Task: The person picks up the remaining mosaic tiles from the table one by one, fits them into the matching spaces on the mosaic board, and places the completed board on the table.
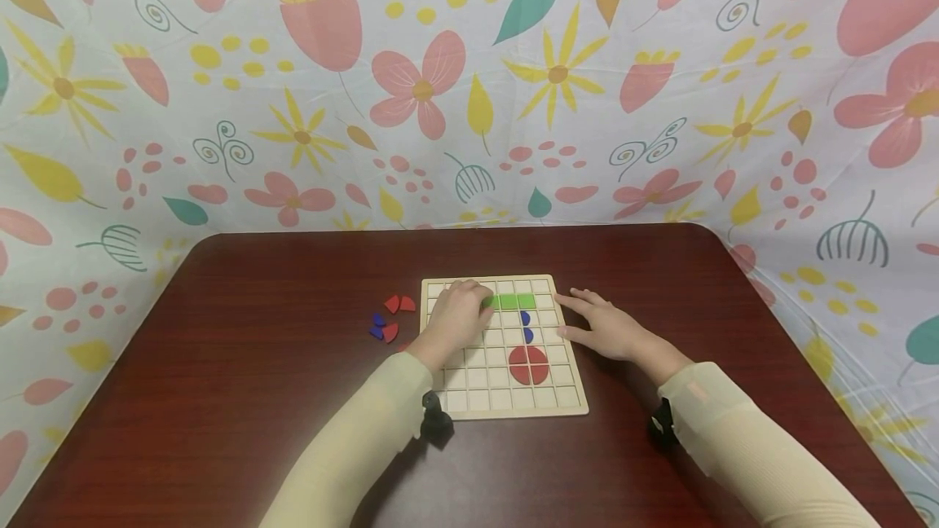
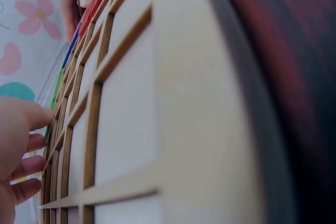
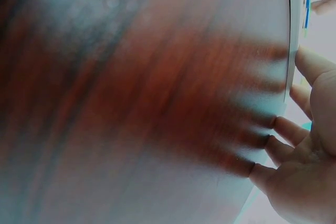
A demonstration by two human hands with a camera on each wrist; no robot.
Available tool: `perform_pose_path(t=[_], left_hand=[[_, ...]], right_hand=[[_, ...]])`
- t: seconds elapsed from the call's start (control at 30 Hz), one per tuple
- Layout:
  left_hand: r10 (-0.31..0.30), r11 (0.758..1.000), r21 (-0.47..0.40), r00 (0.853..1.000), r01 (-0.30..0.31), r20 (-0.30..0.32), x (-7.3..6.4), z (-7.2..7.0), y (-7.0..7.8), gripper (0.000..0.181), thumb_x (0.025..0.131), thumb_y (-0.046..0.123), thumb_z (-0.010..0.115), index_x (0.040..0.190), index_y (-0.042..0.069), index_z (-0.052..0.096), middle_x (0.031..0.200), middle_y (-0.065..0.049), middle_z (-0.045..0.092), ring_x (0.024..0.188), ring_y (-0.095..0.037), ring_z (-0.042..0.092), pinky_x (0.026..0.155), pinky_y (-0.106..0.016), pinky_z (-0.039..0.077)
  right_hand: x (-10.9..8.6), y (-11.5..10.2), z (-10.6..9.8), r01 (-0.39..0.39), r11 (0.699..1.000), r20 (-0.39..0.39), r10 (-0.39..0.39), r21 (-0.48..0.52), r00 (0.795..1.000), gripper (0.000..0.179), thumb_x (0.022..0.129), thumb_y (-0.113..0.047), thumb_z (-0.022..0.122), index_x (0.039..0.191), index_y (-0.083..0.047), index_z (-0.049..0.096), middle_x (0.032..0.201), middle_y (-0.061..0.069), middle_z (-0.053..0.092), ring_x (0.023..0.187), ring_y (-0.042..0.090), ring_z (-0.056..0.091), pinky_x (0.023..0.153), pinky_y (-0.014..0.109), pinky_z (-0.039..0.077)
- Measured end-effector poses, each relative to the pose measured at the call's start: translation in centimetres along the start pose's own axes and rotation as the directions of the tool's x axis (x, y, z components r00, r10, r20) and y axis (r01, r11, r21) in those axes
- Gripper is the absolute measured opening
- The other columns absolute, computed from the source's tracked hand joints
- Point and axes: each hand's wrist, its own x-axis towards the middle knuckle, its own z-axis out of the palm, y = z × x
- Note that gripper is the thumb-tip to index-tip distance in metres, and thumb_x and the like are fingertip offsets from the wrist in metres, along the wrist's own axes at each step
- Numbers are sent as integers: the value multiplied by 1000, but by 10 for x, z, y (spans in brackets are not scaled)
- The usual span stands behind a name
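A square wooden grid board [image 1: 513, 413] lies flat on the table. My left hand [image 1: 458, 316] reaches over its upper left part, thumb and fingertips right at the left end of a row of green squares [image 1: 517, 301]. In the left wrist view the fingers of that hand [image 2: 21, 153] are loosely bent, with the thumb apart from them. Spread beside the board's right edge, my right hand [image 1: 612, 328] has its thumb and fingertips touching there. Two blue half circles [image 1: 527, 336] and a red disc of quarter pieces [image 1: 519, 357] sit in the grid.
Left of the board lie loose red quarter pieces [image 1: 391, 332] and small blue pieces [image 1: 377, 332]. One more red piece shows partly by the left forearm. The dark reddish table [image 1: 220, 365] meets a flowered cloth [image 1: 418, 88] at its back and sides.
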Motion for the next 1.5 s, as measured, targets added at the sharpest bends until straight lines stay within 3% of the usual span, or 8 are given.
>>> perform_pose_path(t=[0.23,0.6,1.23,1.5], left_hand=[[0,998,-57,1000,1,12,-2,-4,-1,27,91,21,60,115,10,66,118,-5,66,110,-26,59,93,-41,48],[22,993,-118,1000,-24,-19,-5,-2,-8,29,90,21,62,115,8,66,116,-8,66,112,-27,58,96,-40,47],[-31,976,-214,999,35,24,-16,-7,-19,35,90,26,63,122,11,63,126,-6,61,122,-26,52,100,-40,45],[-45,966,-255,999,44,3,-23,-13,-19,35,90,24,63,122,10,63,123,-6,62,120,-25,54,98,-39,46]], right_hand=[[0,0,0,3,1000,0,-3,1,1000,67,91,-47,57,147,-16,36,152,23,27,139,47,20,100,67,31],[1,2,1,3,1000,1,-3,0,1000,68,90,-49,56,147,-17,35,152,23,26,139,47,20,100,66,31],[0,0,0,9,1000,-3,-9,10,1000,68,90,-47,57,147,-16,35,152,23,27,139,47,20,100,66,31],[0,2,2,9,1000,-12,-9,3,1000,68,90,-49,57,146,-17,36,152,23,27,139,47,20,100,66,32]])
